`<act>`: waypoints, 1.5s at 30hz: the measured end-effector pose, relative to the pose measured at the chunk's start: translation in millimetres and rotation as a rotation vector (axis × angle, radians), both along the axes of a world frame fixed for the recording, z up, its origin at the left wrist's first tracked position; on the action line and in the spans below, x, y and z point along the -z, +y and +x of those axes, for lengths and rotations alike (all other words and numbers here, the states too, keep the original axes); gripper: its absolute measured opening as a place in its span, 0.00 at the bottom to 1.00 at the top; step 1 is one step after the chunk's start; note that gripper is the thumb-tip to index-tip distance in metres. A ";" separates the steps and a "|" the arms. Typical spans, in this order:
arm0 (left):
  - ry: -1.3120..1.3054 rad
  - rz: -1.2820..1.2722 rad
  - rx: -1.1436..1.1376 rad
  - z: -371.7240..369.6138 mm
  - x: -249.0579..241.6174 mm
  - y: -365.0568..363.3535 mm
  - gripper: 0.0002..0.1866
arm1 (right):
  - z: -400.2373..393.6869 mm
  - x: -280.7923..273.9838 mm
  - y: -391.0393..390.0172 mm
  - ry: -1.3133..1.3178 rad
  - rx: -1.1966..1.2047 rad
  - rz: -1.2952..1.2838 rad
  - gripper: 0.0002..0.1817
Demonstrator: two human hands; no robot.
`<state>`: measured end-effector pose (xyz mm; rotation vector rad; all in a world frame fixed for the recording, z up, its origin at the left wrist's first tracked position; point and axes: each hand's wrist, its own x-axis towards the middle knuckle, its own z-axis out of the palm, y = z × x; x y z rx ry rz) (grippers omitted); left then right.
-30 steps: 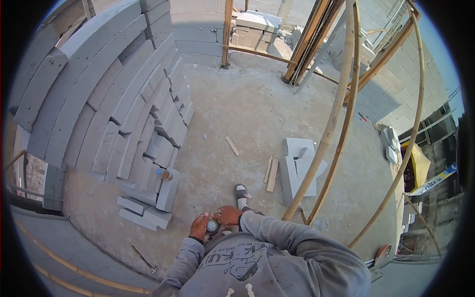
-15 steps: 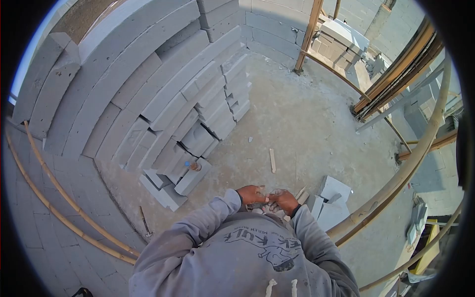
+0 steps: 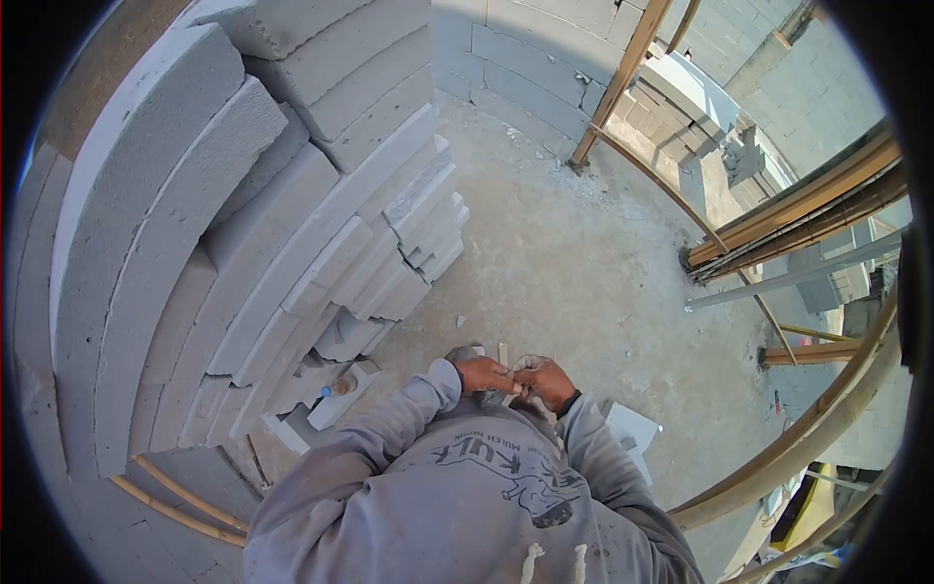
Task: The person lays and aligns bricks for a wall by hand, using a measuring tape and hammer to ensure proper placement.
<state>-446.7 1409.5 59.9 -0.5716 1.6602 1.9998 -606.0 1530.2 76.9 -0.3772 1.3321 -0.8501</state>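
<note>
In front of my chest, my left hand point(image 3: 486, 376) and my right hand point(image 3: 546, 382) meet with fingertips pressed together. Both are closed in a pinch, and whatever lies between the fingers is too small to make out. Just beyond them a thin strip of wood point(image 3: 503, 353) lies on the concrete floor. To the right of my right sleeve is a pale cut block point(image 3: 632, 433), partly covered by the arm. A clear bottle with a blue cap point(image 3: 341, 386) rests on a light grey block to the left of my left hand.
Large stacked grey blocks point(image 3: 175, 214) rise on the left. Curved wooden poles point(image 3: 808, 438) cross the right side, and an upright timber post point(image 3: 618, 88) stands farther back. More blocks point(image 3: 686, 102) are piled behind it. Bamboo poles point(image 3: 175, 501) lie at lower left.
My view has shifted forward and left, so the block stack looms larger and the floor pieces sit nearer my body. Both hands stay together, pinching in front of my chest.
</note>
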 end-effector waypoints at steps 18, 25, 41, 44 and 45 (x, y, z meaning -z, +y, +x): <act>0.002 -0.147 -0.372 -253.1 40.8 -241.9 0.24 | -286.2 19.4 -283.5 -0.069 -0.209 0.049 0.11; -0.073 -0.409 -0.476 -360.1 -6.6 -343.0 0.20 | -465.8 -27.5 -398.0 -0.095 -0.106 -0.075 0.10; -0.465 -0.436 -0.500 -328.0 89.1 -549.0 0.23 | -626.3 56.4 -604.8 0.237 0.403 0.119 0.11; -0.466 -0.528 -0.504 -325.6 70.3 -606.1 0.19 | -622.0 65.4 -671.2 0.259 0.411 0.229 0.10; -0.435 -0.506 -0.484 -318.1 67.2 -630.8 0.19 | -620.4 66.5 -695.3 0.228 0.386 0.221 0.11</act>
